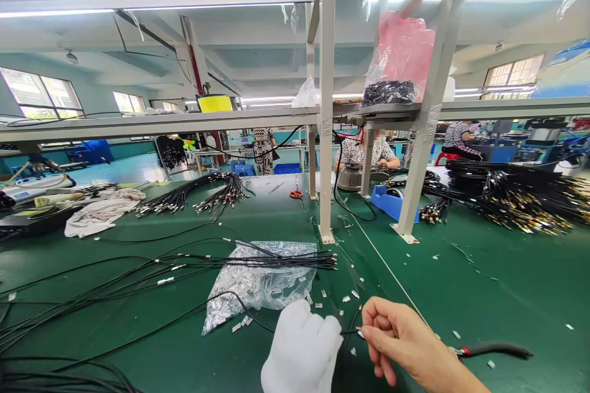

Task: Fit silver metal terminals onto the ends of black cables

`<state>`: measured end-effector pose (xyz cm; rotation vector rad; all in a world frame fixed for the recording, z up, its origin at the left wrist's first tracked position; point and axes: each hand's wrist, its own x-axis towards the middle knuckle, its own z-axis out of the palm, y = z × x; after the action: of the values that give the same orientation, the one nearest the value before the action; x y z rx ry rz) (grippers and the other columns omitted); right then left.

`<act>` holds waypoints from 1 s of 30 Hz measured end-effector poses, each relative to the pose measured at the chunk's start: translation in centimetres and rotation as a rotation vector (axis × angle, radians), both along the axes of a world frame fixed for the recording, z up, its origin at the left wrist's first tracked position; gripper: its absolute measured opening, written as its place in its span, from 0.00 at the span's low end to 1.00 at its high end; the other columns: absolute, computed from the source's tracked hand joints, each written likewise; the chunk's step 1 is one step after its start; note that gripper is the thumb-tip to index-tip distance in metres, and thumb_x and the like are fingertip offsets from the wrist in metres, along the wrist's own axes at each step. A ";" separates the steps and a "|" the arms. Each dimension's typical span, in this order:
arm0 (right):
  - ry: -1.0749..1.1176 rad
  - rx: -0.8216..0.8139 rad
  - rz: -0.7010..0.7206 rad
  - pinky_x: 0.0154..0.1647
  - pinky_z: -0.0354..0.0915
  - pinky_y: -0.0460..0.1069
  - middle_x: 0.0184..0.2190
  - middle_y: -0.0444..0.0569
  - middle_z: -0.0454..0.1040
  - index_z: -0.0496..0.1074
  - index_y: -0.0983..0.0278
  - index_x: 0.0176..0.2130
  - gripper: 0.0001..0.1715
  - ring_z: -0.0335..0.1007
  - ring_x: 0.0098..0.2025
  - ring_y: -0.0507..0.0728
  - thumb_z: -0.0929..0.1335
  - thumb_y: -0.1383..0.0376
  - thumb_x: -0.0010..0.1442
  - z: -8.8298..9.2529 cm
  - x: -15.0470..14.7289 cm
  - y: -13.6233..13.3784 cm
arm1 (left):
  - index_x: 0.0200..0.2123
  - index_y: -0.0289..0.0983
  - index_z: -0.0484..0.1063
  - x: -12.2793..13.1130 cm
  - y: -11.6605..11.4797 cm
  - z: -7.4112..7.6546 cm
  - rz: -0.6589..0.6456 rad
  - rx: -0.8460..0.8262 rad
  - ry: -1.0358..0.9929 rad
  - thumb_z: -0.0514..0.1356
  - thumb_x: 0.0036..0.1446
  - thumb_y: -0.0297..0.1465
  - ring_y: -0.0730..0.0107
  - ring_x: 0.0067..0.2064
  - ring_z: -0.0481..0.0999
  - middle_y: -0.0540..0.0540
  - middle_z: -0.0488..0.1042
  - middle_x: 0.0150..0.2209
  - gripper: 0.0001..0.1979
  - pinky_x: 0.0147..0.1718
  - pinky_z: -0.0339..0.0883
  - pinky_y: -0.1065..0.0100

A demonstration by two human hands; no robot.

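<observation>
My left hand (302,350), in a white glove, is closed around a thin black cable (221,301) near its end, low in the middle of the view. My right hand (396,338) is bare and pinches the cable's tip between thumb and fingers, right beside the glove. A clear plastic bag (260,285) of small silver metal sleeves lies just beyond my hands. A row of black cables (258,258) lies across the bag with their ends pointing right. Pliers (495,350) with black and red handles rest on the green table by my right wrist.
Loose silver sleeves (343,299) are scattered on the green table (483,282). White frame posts (326,135) stand mid-table. Bundles of black cable (516,193) lie at right and far centre (203,193). A white cloth (99,215) lies left. A seated person (366,150) works across the table.
</observation>
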<state>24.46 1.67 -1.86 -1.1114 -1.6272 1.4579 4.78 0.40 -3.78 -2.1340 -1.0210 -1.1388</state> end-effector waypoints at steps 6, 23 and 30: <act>0.107 -0.064 -0.023 0.17 0.57 0.42 0.17 0.39 0.70 0.61 0.61 0.31 0.24 0.68 0.15 0.50 0.69 0.46 0.58 0.2 -0.8 -0.8 | 0.33 0.39 0.68 0.3 -0.3 -0.3 0.010 -0.037 -0.047 0.53 0.60 0.22 0.64 0.33 0.62 0.50 0.62 0.24 0.08 0.43 0.63 0.63; 0.125 0.075 -0.060 0.30 0.65 0.47 0.31 0.44 0.74 0.72 0.64 0.41 0.22 0.71 0.25 0.52 0.74 0.51 0.56 0.7 -0.1 0.2 | 0.32 0.40 0.66 -0.1 0.7 -1.3 0.075 0.046 -0.038 0.50 0.63 0.24 0.62 0.35 0.68 0.50 0.64 0.24 0.09 0.46 0.64 0.61; -0.061 0.132 -0.102 0.23 0.60 0.45 0.20 0.43 0.72 0.66 0.63 0.28 0.20 0.70 0.19 0.53 0.69 0.49 0.58 -1.1 -0.7 0.5 | 0.27 0.40 0.63 0.0 0.9 -2.1 0.145 0.004 0.066 0.52 0.54 0.20 0.61 0.33 0.67 0.50 0.63 0.23 0.09 0.38 0.64 0.63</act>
<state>23.79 2.16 -2.96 -1.1564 -1.6581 1.2438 4.80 1.30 -5.87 -2.0439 -1.1218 -0.9947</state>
